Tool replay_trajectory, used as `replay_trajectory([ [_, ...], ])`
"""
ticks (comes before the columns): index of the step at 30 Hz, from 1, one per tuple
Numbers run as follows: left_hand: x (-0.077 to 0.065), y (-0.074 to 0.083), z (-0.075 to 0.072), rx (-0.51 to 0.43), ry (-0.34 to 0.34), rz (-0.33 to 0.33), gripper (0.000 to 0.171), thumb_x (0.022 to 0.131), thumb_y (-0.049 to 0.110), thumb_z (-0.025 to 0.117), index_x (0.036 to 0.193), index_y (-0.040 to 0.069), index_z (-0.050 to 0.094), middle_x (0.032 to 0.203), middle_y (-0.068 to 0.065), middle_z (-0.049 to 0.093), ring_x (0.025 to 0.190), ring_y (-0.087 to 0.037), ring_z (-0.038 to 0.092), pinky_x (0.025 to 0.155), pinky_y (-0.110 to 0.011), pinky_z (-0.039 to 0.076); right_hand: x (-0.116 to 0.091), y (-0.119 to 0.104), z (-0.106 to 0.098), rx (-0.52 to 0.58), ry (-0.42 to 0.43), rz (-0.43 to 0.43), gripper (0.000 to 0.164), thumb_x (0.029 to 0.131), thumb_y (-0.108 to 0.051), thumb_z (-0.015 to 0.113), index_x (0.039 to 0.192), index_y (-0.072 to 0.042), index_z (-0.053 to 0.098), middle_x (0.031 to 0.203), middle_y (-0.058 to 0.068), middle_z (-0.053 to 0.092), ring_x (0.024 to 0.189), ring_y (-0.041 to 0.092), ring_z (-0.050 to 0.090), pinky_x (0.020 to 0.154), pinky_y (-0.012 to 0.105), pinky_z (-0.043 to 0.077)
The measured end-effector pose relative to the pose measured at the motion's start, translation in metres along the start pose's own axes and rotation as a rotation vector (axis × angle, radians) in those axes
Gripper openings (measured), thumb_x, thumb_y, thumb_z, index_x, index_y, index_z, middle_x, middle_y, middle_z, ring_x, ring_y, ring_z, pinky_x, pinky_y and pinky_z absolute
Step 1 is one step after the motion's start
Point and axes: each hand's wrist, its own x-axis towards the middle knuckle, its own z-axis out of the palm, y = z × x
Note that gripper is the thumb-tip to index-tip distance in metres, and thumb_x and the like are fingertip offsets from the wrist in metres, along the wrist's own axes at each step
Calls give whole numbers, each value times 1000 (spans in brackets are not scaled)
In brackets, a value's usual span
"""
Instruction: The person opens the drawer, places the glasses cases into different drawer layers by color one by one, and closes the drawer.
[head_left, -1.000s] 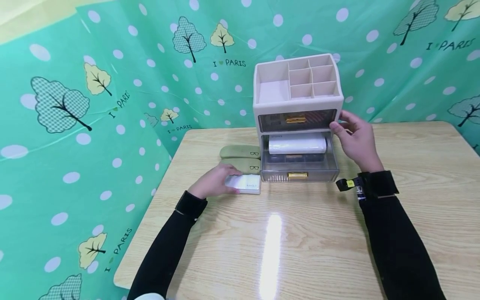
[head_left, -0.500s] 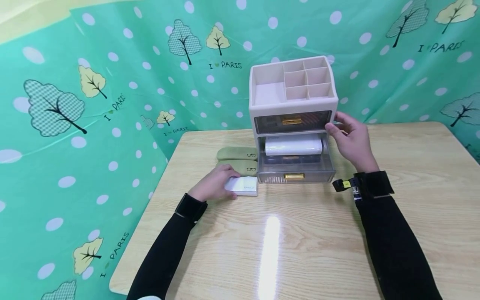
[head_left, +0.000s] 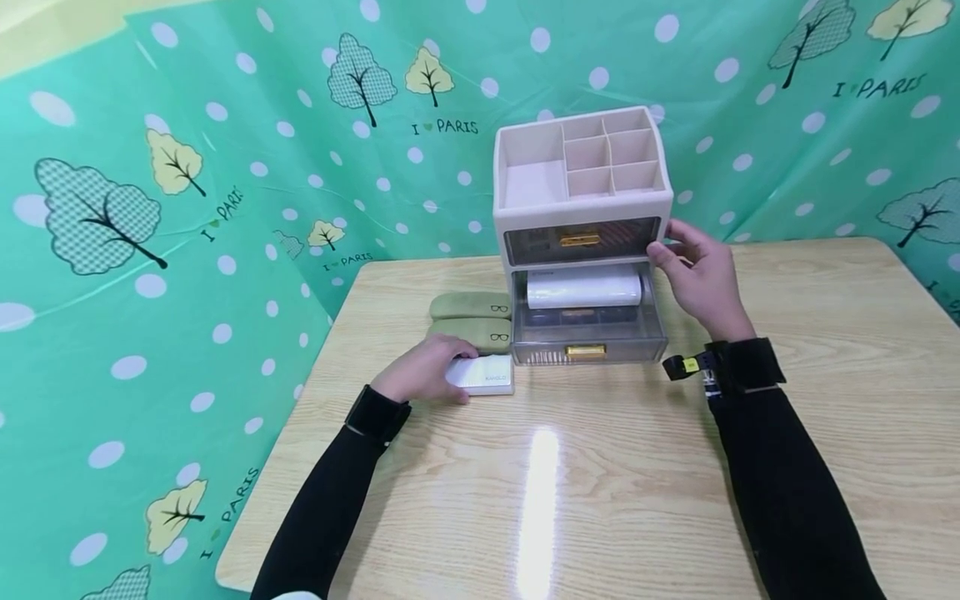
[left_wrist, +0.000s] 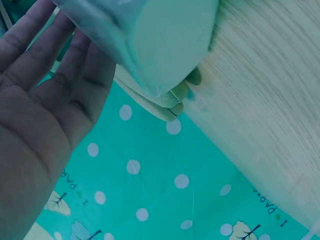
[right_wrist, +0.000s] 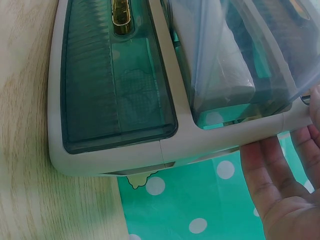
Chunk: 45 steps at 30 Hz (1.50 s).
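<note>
A small white box [head_left: 483, 377] with print on top lies at the left front corner of the desk organizer [head_left: 536, 214]. Thumb and fingers of my left hand [head_left: 420, 372] pinch its left end from two sides. The left wrist view shows that hand's fingers [left_wrist: 60, 80] along the box. My right hand [head_left: 705, 287] grips the organizer's right side, thumb at the front edge, other fingertips partly hidden in the head view. A clear lower drawer [head_left: 630, 350] stands pulled out with a white wrapped bundle [head_left: 585, 287] in it. The upper drawer [head_left: 536, 243] is closed.
Two green glasses cases [head_left: 468, 305] lie side by side left of the organizer, just behind the box. Divided compartments [head_left: 630, 150] top the organizer. A green patterned cloth [head_left: 255, 108] hangs behind and left of the wooden table [head_left: 637, 475].
The white box has slid slightly toward me with my left hand on it. My right hand keeps its place on the organizer. The head view has shifted a little.
</note>
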Motion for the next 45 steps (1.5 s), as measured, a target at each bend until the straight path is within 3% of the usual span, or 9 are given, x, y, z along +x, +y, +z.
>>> replay_trajectory([
  [9, -4, 6, -3, 19, -41, -75, 65, 75, 35, 94, 129, 13, 66, 121, 1, 68, 108, -20, 57, 92, -34, 51, 0, 2, -1, -9, 7, -4, 42, 100, -21, 69, 141, -14, 63, 132, 9, 67, 100, 6, 66, 81, 14, 53],
  [15, -9, 7, -13, 10, -6, -75, 66, 76, 32, 93, 133, 12, 65, 123, -1, 68, 106, -20, 56, 88, -33, 51, -1, 2, 0, 5, 2, 3, 40, 101, -17, 67, 141, -11, 62, 132, 9, 67, 99, 5, 65, 81, 13, 52],
  [29, -29, 20, -68, -7, 131, -57, 66, 77, 30, 93, 133, 12, 64, 115, -1, 68, 94, -22, 53, 73, -32, 53, -2, 0, 0, 2, 10, -18, 42, 100, -18, 69, 141, -13, 63, 132, 8, 68, 100, 5, 66, 81, 13, 54],
  [37, -33, 37, -101, 44, 164, -23, 65, 78, 32, 92, 133, 12, 64, 116, -2, 68, 95, -23, 53, 72, -33, 51, -3, 0, -1, -13, 9, -11, 42, 100, -20, 68, 141, -14, 63, 133, 9, 67, 101, 4, 65, 82, 14, 53],
  [45, -28, 55, -119, 33, 188, 32, 64, 79, 30, 92, 133, 13, 63, 118, -2, 67, 98, -23, 51, 73, -33, 50, -3, -1, 1, 0, 4, -16, 41, 100, -20, 68, 141, -13, 63, 133, 11, 67, 101, 5, 65, 82, 14, 53],
])
